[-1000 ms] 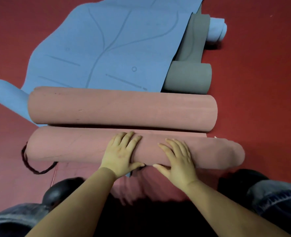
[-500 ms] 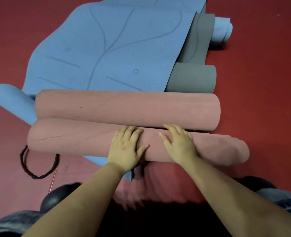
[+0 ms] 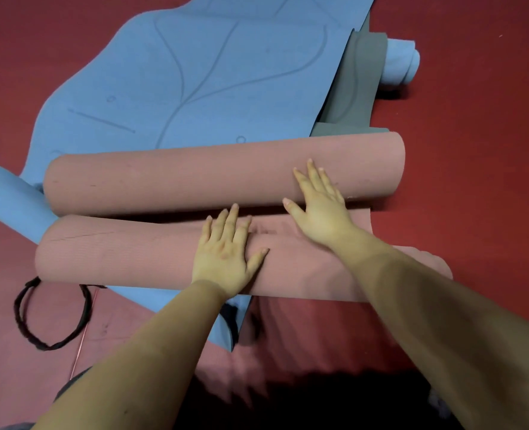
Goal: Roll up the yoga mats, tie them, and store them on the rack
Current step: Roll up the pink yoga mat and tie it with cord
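Observation:
A pink yoga mat lies across the red floor, curled into a roll at each end. The near roll [image 3: 117, 256] is under my left hand [image 3: 226, 256], which presses flat on it with fingers spread. My right hand [image 3: 319, 209] reaches past it and lies flat, fingers straight, on the far roll [image 3: 194, 178]. A blue mat [image 3: 210, 76] with line markings lies spread out beyond and beneath the pink one. A dark braided tie loop [image 3: 49, 321] lies on the floor at the near left.
A grey mat [image 3: 356, 82] lies partly under the blue one at the right, with a small blue roll [image 3: 401, 62] behind it. A curled blue mat end [image 3: 5, 193] sticks out at the left. Red floor [image 3: 474, 150] surrounds everything. My knees sit at the bottom edge.
The near pink roll has rolled forward up against the far roll. My right hand has left the near roll and moved forward onto the far one. The tie loop is now uncovered.

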A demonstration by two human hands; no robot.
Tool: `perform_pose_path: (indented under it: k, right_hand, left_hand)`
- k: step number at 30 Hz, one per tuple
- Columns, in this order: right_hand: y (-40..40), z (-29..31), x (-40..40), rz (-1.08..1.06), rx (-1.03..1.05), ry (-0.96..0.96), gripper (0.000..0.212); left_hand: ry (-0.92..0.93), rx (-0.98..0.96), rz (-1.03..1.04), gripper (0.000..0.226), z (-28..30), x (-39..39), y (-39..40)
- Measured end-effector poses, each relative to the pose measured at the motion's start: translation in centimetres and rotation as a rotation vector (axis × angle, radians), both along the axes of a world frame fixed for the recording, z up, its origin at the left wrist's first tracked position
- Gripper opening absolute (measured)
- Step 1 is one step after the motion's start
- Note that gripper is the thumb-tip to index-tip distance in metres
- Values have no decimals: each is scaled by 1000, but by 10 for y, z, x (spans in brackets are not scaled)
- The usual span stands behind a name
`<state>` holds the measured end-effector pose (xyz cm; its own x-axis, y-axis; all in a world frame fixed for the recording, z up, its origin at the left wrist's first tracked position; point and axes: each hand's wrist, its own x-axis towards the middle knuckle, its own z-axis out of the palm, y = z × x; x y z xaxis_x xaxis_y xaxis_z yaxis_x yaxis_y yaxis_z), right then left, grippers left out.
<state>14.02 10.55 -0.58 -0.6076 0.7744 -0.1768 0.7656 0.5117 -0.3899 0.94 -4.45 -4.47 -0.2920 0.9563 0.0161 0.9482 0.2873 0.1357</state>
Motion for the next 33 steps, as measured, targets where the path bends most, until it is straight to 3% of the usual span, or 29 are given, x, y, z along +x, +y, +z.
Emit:
perform_pose_path:
  k: [5,9,13,22,28,33]
  right_hand:
    - [18,7,-5,2,158,84,65]
    - [-39,-24,12,-59,309,252,59]
    - [-90,-63,23,-84,293,196,48]
    - [-50,-63,5,-82,296,160,47]
    - [-61,-68,8,-152,366,122,48]
    - [-50,-67,5,-116,341,91,54]
  left_hand:
    - [-29,-14,118,96,-2,-18,36]
    - [-31,-75,139,102,-5,-28,56]
    - [-47,-88,128,102,-6,-31,60]
    - [-66,-28,99,83,-8,-10,31]
    - [-59,-133,161,104,6,-21,60]
    - [-48,-219,151,96,15,-35,85]
